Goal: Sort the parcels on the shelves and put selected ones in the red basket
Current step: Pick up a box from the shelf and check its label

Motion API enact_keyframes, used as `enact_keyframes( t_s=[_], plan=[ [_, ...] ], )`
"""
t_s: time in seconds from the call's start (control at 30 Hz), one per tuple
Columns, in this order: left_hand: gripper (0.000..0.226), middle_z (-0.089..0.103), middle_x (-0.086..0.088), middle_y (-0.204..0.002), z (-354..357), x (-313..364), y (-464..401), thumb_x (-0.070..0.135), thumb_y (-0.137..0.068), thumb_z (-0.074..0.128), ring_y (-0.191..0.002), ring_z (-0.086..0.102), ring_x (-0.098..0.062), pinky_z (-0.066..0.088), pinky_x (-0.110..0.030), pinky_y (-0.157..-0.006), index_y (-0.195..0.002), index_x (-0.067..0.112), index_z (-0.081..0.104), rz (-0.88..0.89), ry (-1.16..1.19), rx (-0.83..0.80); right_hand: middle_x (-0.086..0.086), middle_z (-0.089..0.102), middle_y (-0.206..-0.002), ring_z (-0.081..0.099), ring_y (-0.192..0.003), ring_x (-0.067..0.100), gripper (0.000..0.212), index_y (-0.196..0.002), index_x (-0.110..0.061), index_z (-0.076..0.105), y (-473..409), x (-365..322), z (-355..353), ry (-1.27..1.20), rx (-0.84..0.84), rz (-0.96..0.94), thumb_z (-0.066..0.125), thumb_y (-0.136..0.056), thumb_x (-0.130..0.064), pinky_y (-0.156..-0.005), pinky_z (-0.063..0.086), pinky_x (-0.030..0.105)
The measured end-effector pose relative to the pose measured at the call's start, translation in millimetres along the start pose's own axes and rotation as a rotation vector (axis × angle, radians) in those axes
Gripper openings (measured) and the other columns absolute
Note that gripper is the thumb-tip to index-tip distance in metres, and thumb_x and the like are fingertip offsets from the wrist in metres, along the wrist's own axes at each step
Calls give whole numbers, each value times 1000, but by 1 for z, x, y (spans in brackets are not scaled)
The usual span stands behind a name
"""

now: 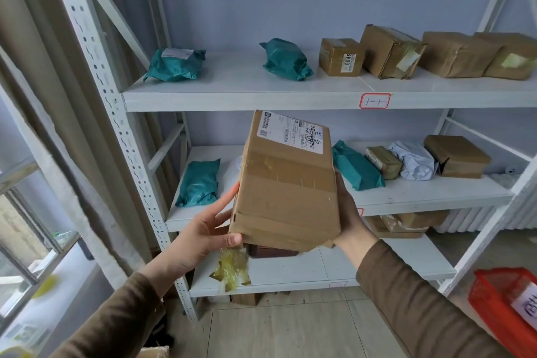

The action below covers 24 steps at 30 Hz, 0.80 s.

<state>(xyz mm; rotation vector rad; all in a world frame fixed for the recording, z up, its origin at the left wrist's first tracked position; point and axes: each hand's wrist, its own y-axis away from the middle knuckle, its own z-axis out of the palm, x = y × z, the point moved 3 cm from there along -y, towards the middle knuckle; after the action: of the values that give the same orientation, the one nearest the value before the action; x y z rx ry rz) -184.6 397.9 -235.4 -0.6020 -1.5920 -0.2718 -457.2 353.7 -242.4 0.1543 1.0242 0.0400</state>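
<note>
Cardboard box (287,183) held up in front of the shelf rack (290,100), clear of every board, label end tipped up and away toward the top shelf edge. Gripped from both sides: left hand (203,229) at the near left corner, fingers (223,206) spread along the side wall and thumb pressed flat on the bottom front edge; right hand (348,212) flat against the right wall, palm bearing in, fingertips hidden behind the box so cannot tell their spread. Likely held this way to turn the shipping label (290,132) toward the eyes: printed text and handwritten marks face up, readable from above. Near bottom edge torn and ragged, so side pressure rather than a lift from beneath seems sensible. Behind the box, on the rack's middle board, green mailer bags (199,183), a white bag (414,164) and small brown boxes (456,155), well apart from the hands. More brown boxes and two green bags on the top board, above a red-bordered tag (374,101). Crumpled yellow tape (232,269) on the lowest board, just under the left hand. Red basket (499,302) on the floor right of the rack, paper note on it, well apart from the box. Judged stage: checking label, basket decision not yet made.
</note>
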Motion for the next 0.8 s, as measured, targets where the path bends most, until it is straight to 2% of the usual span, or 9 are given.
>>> enact_keyframes(
  t_s=[0.03,0.13,0.23,0.37,0.43,0.5,0.6,0.7,0.8],
  plan=[
    [97,34,5,-167,1,1,0,-10,-90,70,-153,34,-21,35,-55,-120,-164,28,21,7,-38,-5,17,65,-130,68,-100,33,98,-147,-19,49,2,-2,-2,-8,-18,-8,81,-68,-68,-73,60,42],
    [99,23,9,-171,2,1,0,2,-90,77,-158,20,-16,17,-60,-126,-164,32,19,21,-137,-28,18,68,-133,71,-105,32,64,-143,-21,58,11,-8,-6,38,-55,-46,64,-91,-60,-71,61,41],
    [104,14,17,-171,8,11,2,34,-85,82,-159,11,-9,8,-60,-127,-164,39,14,14,-137,-49,13,75,-115,75,-92,26,49,-124,-18,70,19,-13,1,11,-66,-26,58,-97,-57,-66,61,38],
    [99,13,23,-170,21,36,-2,76,-85,59,-157,11,-3,10,-48,-128,-164,41,11,96,-94,0,5,78,-104,75,-90,21,36,-105,-24,75,19,-36,22,22,-84,-91,55,-99,-54,-72,63,39],
    [95,20,14,-170,17,48,-14,78,-87,54,-158,16,-10,11,-52,-128,-164,38,16,124,-62,115,4,79,-106,76,-93,21,37,-102,-27,77,15,-57,44,54,-122,-112,53,-99,-55,-75,63,38],
    [89,35,7,-166,9,63,-31,76,-90,52,-154,29,-16,17,-54,-128,-163,32,25,147,-35,237,7,77,-117,75,-105,24,41,-117,-27,73,4,-77,68,79,-113,-128,56,-98,-57,-78,63,39],
    [67,64,10,-142,-7,95,-58,70,-93,48,-133,56,-9,31,-51,-123,-148,31,50,161,65,437,14,67,-136,66,-124,31,67,-141,-20,58,-22,-103,100,103,-111,-220,65,-89,-61,-94,59,45],
    [47,72,5,-131,-29,128,-88,63,-97,45,-124,65,-17,42,-53,-116,-132,36,62,177,185,522,7,70,-134,66,-123,25,57,-138,-24,63,-39,-129,136,168,-173,-249,53,-97,-63,-94,58,40],
    [40,71,1,-131,-59,152,-121,63,-97,50,-123,66,-21,48,-52,-111,-124,37,64,187,235,593,-1,68,-133,62,-124,18,53,-127,-34,65,-62,-147,166,256,-173,-234,44,-96,-72,-106,50,38]
  ],
)
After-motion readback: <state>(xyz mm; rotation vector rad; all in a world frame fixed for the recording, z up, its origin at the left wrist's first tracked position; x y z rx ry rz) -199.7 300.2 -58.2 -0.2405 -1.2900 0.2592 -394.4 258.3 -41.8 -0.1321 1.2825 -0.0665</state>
